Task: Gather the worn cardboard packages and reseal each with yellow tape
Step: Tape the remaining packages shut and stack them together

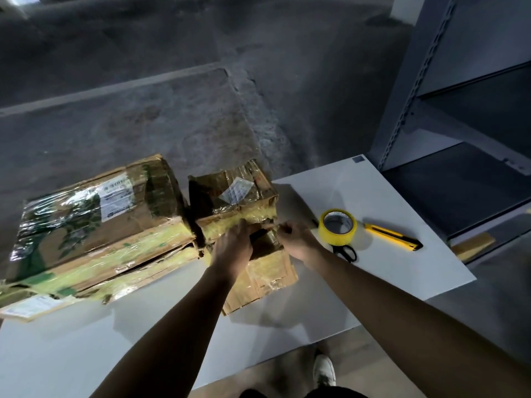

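Head camera view, looking down at a white table: the left hand presses flat on the smaller worn cardboard package while the right hand pinches a tape strip at its right edge, nearer the yellow tape roll.

boxes: worn brown cardboard, glossy crinkled film
tape: shiny yellow plastic
desk: smooth matt white
floor: rough grey concrete
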A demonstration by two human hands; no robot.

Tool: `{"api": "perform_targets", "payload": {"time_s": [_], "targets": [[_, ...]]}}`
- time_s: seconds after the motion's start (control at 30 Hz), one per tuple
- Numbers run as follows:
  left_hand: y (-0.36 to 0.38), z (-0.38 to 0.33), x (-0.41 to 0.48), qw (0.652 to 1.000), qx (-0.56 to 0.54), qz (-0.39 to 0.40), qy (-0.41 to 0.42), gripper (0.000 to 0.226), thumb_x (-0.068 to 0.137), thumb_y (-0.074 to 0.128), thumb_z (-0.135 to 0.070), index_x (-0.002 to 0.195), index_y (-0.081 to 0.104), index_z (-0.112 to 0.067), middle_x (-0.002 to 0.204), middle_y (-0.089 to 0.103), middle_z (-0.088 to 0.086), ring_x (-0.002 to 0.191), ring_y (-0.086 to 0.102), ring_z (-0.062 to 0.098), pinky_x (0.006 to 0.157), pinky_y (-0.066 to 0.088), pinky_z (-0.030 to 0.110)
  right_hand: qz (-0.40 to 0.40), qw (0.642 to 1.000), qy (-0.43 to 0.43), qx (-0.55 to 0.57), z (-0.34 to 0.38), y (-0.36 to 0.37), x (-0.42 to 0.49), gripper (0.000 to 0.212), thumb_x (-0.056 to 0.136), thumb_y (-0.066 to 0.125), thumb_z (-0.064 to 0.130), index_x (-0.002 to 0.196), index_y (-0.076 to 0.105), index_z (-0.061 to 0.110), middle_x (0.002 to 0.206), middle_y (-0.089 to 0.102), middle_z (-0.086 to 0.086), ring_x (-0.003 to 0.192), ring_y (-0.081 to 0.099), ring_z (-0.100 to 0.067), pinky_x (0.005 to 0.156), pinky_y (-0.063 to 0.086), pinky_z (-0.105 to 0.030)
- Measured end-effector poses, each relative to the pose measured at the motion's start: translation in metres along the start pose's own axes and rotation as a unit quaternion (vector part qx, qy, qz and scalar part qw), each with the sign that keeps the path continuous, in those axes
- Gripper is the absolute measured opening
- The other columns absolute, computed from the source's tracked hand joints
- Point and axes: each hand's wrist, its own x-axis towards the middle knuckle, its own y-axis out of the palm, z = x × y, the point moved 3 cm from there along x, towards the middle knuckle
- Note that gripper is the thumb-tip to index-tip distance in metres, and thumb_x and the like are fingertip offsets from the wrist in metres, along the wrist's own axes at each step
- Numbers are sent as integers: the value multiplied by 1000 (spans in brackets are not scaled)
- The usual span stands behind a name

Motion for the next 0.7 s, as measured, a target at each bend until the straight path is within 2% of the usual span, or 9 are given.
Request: {"api": "perform_targets", "payload": {"time_s": [0.1, 0.23, 0.3, 0.4, 0.5, 0.57, 0.63, 0.7], "targets": [[-1, 2, -2, 999, 26, -6, 47, 26, 104, 42, -26, 123, 48, -9, 109, 63, 11, 93, 67, 29, 65, 46, 31, -24, 999, 1, 35, -1, 3, 3, 15, 96, 59, 21, 86, 65, 11, 69, 56, 1, 62, 52, -10, 47, 33, -19], [1, -8, 2, 990, 88, -4, 110, 35, 102, 45, -34, 134, 48, -18, 124, 59, 5, 99, 65, 26, 66, 41, 29, -34, 996, -49, 64, -5, 12, -1, 11, 89, 69, 10, 80, 68, 15, 73, 63, 4, 70, 60, -13, 52, 40, -10], [2, -14, 7, 986, 117, 12, 121, 39, 103, 45, -32, 141, 44, -24, 131, 56, 1, 103, 64, 23, 70, 46, 29, -39, 995, -81, 38, -4, 12, -8, 3, 88, 72, 10, 87, 71, 11, 77, 65, 4, 67, 59, -4, 54, 38, -5], [2, -16, 10, 971, 175, 34, 158, 43, 103, 46, -23, 146, 40, -27, 134, 57, -1, 102, 65, 18, 74, 52, 27, -38, 992, -124, 4, -4, 10, -13, 13, 87, 74, 11, 83, 63, 15, 74, 60, 7, 63, 53, 5, 55, 37, -5], [1, -16, 9, 968, 193, 42, 155, 40, 106, 38, -25, 145, 40, -26, 128, 62, -1, 100, 66, 19, 70, 44, 26, -20, 990, -136, 9, -6, 10, -15, 16, 87, 74, 10, 84, 60, 16, 73, 55, 16, 61, 54, 9, 58, 39, -5], [-1, -19, 6, 968, 200, 37, 144, 38, 107, 33, -31, 144, 41, -24, 125, 65, 0, 102, 66, 21, 73, 42, 28, -16, 991, -132, 0, -6, 10, -15, 15, 86, 74, 10, 83, 61, 15, 71, 54, 18, 59, 54, 13, 57, 38, -5], [-2, -24, 5, 970, 200, 44, 132, 39, 107, 30, -35, 141, 43, -22, 124, 66, 2, 105, 66, 23, 78, 43, 31, -19, 992, -120, -18, -4, 9, -15, 11, 86, 74, 11, 81, 65, 12, 69, 57, 9, 60, 54, 3, 54, 36, -7], [-4, -27, 3, 970, 205, 48, 119, 39, 107, 29, -36, 140, 42, -20, 123, 66, 3, 105, 66, 25, 73, 37, 30, -29, 994, -102, -39, -2, 9, -13, 11, 87, 72, 14, 79, 65, 10, 75, 62, 0, 67, 56, -9, 52, 35, -10]]}}
